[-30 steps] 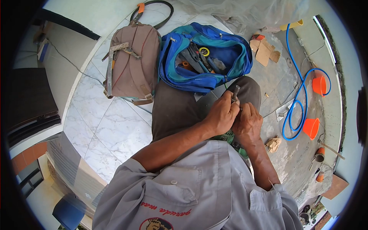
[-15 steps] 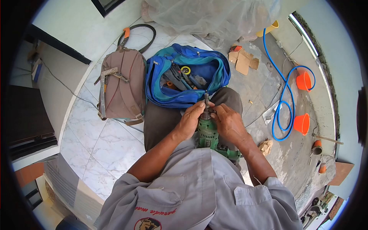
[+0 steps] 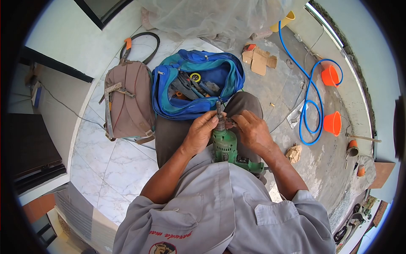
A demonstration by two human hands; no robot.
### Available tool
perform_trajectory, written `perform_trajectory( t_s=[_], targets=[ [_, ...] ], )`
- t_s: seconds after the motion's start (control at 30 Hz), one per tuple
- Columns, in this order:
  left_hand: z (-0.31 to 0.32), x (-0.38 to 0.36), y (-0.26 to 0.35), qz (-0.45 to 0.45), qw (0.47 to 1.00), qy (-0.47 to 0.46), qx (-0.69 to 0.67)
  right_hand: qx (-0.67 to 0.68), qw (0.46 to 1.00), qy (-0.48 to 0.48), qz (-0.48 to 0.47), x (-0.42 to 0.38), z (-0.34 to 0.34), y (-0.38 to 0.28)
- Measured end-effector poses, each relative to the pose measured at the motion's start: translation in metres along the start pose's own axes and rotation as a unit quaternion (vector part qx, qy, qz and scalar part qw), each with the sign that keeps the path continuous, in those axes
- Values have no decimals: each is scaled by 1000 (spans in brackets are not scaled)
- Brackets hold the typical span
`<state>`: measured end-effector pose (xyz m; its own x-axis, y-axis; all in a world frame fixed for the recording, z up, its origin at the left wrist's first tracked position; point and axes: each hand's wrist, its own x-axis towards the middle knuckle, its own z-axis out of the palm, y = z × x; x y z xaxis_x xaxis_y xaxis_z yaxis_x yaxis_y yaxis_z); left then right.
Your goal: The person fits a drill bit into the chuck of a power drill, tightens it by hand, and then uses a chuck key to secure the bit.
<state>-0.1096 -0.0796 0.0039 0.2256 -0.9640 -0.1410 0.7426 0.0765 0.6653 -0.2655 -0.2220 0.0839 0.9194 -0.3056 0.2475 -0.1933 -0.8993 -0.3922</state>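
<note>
A green power drill point(image 3: 225, 146) rests in my lap, its chuck pointing away from me and a bit point(image 3: 218, 106) standing out of it. My left hand point(image 3: 200, 133) is closed around the left side of the drill chuck point(image 3: 220, 123), thumb along it. On the other side, my right hand point(image 3: 254, 133) pinches a small dark metal chuck key point(image 3: 230, 123) against the chuck; the fingers partly hide it.
Just beyond my knees lies an open blue bag point(image 3: 179, 111) of tools, with a brown backpack point(image 3: 129, 95) to its left. Rightward are torn cardboard point(image 3: 259, 63), a blue hose point(image 3: 311, 91), orange buckets point(image 3: 332, 123) and crumpled paper point(image 3: 293, 153). Plastic sheeting point(image 3: 215, 19) hangs at the back.
My right hand has drawn slightly away from the chuck to the right, showing more of the chuck key. The view has shifted a little; my left hand stays on the chuck.
</note>
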Motion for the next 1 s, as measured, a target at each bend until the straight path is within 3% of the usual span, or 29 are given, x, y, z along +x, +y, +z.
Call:
perform_trajectory(
  t_s=[0.27,0.47,0.87,1.0],
  targets=[
    [1,0,6,-25,998,-40,-47,-19,1000,11,-10,-4,10,2],
    [2,4,-4,-6,999,-18,-42,-42,998,-5,-51,2,10,9],
    [-2,10,-11,17,998,40,46,-99,985,-39,-137,21,-5,13],
    [5,10,-4,0,996,41,79,-69,990,-41,-114,19,0,14]
  ],
)
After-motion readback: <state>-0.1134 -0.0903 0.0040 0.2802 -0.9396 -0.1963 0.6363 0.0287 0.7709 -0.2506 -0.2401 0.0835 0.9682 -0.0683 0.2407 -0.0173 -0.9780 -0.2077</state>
